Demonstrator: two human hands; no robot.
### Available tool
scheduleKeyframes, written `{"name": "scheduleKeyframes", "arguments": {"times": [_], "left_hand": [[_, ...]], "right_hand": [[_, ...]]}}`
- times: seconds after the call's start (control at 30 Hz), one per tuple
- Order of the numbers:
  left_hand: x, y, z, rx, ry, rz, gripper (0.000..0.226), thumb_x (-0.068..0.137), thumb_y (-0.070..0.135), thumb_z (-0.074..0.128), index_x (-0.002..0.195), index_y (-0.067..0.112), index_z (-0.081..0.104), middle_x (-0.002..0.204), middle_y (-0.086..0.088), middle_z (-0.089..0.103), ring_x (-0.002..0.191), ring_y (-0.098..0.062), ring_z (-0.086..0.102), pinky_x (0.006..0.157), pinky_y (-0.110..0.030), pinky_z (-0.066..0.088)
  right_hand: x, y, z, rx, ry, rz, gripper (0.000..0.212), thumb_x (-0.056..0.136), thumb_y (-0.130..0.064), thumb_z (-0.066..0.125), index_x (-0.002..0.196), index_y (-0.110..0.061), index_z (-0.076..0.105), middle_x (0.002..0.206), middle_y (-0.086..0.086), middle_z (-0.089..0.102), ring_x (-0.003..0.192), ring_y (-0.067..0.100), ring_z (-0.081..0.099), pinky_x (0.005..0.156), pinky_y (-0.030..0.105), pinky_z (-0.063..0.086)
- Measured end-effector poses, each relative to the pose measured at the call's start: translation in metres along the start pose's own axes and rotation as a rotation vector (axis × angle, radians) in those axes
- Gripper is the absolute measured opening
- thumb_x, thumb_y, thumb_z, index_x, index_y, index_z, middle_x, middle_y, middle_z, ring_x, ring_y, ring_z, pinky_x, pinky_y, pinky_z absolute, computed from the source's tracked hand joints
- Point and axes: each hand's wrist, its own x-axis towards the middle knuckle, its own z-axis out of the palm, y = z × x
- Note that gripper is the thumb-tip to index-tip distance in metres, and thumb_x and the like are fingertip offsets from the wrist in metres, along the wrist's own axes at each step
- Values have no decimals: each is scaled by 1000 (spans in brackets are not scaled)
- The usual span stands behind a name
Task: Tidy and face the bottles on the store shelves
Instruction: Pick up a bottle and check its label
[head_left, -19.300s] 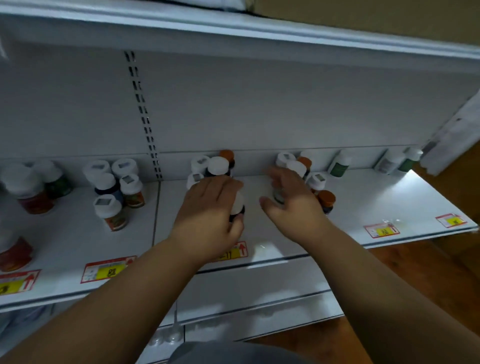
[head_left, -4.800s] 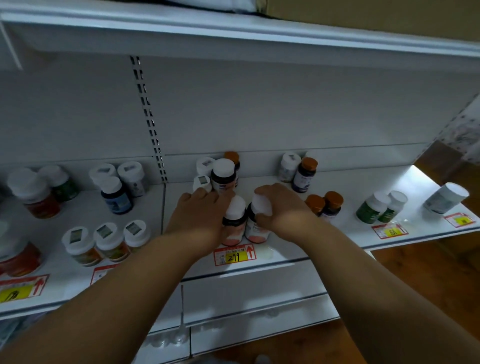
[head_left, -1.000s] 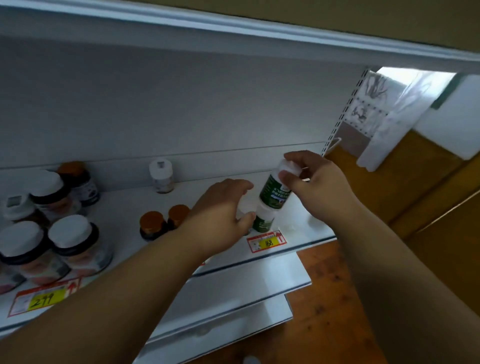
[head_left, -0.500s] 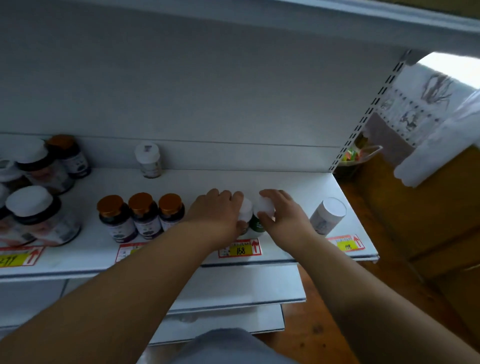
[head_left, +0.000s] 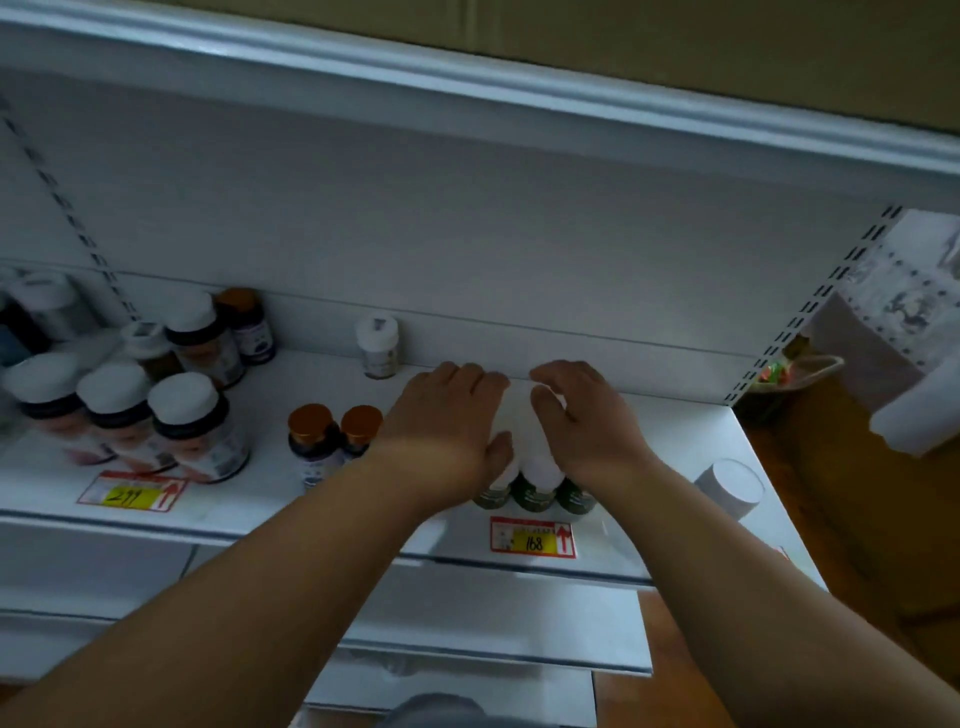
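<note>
dim, bluish light under the upper shelf; daylight spills in from the far right, brightening the shelf edge there. bottles at the left are smeared by blur, and straight edges bow outward towards the corners.

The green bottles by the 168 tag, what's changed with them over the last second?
The right hand has set its lifted bottle down, so three green bottles now stand in a row above the 168 tag. Both hands rest on them, left hand included. The white bottle on the right stayed put.
</note>
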Motion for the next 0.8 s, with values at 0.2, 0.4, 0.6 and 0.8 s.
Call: {"name": "scheduleKeyframes", "arguments": {"times": [0.2, 0.4, 0.6, 0.8], "left_hand": [[-25, -101, -45, 34, 51, -200, 54, 92, 45, 43, 137, 17, 45, 132, -8, 52, 117, -31, 46, 94, -39, 38], [-30, -175, -62, 5, -30, -134, 51, 94, 46, 42, 136, 19, 45, 125, -6, 55, 112, -26, 48, 92, -40, 43], [-27, -215, -61, -135, -111, -76, 56, 85, 50, 39, 130, 19, 51, 118, -5, 57, 109, -26, 52, 92, -43, 44], [-28, -232, -64, -289, -3, -47, 53, 93, 40, 56, 139, 17, 45, 133, -6, 51, 121, -24, 46, 102, -34, 37]], "right_hand": [[81, -78, 61, 18, -160, -151, 31, 98, -25, 50, 126, -14, 57, 117, 3, 56, 104, 17, 56, 85, 22, 40], [147, -111, 122, -177, -339, -19, 45, 94, -27, 57, 135, -10, 48, 135, 16, 48, 117, 27, 51, 87, 27, 43], [166, -124, 154, -297, -187, 97, 45, 87, -31, 67, 120, -3, 54, 127, 16, 51, 114, 27, 52, 85, 29, 42], [143, -136, 124, 169, 29, 205, 31, 80, -37, 74, 97, -16, 58, 89, -2, 59, 78, 15, 56, 61, 27, 45]]}}
